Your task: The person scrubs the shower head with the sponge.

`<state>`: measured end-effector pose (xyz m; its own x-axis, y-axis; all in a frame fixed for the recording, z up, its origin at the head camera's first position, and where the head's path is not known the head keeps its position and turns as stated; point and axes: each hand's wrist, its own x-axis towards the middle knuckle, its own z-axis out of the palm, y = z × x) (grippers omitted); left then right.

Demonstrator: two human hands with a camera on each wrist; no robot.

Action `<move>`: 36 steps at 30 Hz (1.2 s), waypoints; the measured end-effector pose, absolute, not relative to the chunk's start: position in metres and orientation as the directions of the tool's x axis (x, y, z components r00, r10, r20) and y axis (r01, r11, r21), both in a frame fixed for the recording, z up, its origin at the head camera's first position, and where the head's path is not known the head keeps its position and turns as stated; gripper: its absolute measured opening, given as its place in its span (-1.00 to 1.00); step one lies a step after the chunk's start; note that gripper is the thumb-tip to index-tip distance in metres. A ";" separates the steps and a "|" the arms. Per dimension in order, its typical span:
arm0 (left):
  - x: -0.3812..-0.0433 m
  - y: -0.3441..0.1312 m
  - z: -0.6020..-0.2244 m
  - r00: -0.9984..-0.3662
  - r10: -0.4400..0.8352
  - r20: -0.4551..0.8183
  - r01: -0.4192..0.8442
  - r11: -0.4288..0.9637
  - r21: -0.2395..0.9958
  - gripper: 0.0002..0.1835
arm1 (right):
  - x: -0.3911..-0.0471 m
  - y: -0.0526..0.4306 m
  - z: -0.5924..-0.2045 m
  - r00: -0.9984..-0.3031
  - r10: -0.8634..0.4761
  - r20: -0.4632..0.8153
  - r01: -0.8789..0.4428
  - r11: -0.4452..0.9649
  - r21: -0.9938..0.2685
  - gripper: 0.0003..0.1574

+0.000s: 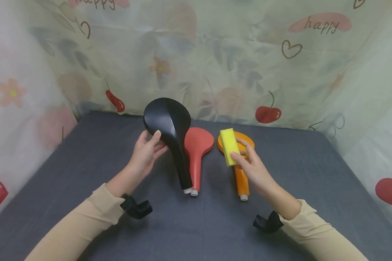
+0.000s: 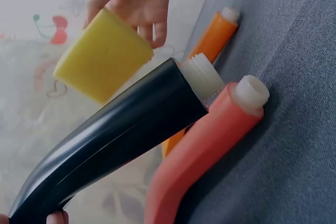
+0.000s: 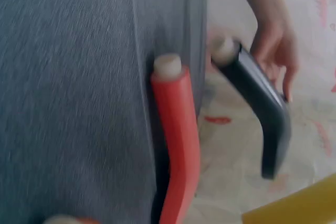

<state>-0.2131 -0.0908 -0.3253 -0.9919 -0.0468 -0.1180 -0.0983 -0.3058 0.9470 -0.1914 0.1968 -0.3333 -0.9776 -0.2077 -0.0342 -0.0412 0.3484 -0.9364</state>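
Observation:
My left hand grips a black shower head near its neck, thumb on the upper side. Its handle slants down toward me and ends in a white threaded connector. In my right hand a yellow sponge is pinched between thumb and fingers, held above an orange shower head. A red shower head lies on the table between the hands, partly overlapped by the black one in the head view. The right wrist view shows the black handle raised off the table.
A dark grey cloth covers the table. Behind it hangs a pale printed curtain with cherries, hearts and flowers, which also closes in both sides. Black straps with mounts sit at both wrists.

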 end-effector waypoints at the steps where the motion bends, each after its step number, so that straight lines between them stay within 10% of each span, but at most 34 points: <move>1: -0.214 -0.092 -0.325 -0.989 -0.045 -0.142 -0.122 -0.298 0.947 -0.48 | -0.192 0.199 -0.334 -0.979 -0.202 -0.017 -0.059 0.365 -0.929 -0.25; 21: -0.246 -0.142 -0.353 -0.947 -0.012 -0.321 -0.314 -0.166 0.935 -0.81 | -0.211 0.239 -0.339 -0.985 -0.107 0.133 -0.171 0.606 -0.777 -0.22; 36: -0.260 -0.153 -0.365 -0.922 0.003 -0.387 -0.386 -0.090 0.918 -0.42 | -0.218 0.252 -0.343 -0.968 -0.106 0.227 -0.238 0.675 -0.699 -0.24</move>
